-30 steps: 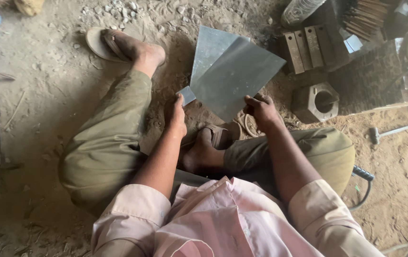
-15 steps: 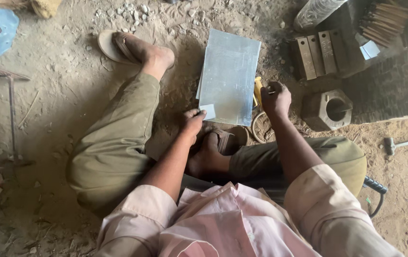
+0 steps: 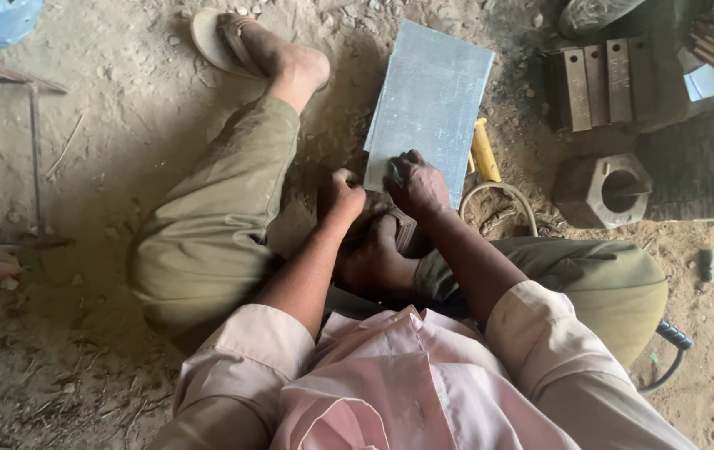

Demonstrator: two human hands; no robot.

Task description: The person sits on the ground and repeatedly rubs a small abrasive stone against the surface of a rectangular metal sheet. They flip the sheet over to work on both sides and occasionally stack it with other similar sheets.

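Right hand [image 3: 417, 185] grip pinches near edge of grey metal sheet [image 3: 432, 104], fingers curled on its lower corner. Left hand [image 3: 344, 197] closed in a loose fist at 9 o'clock of it, just beside sheet; can't tell if it holds anything. Sheet lies flat on dirt floor [image 3: 99, 167]. Yellow handle [image 3: 484, 150] at sheet's 3 o'clock, hexagonal metal block [image 3: 603, 190] farther right, sandaled foot [image 3: 261, 52] at 10 o'clock.

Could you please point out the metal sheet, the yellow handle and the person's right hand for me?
metal sheet [image 3: 430, 100]: head view, middle of its flat face.
yellow handle [image 3: 484, 152]: head view, mid-length.
right hand [image 3: 418, 185]: head view, back of the hand.
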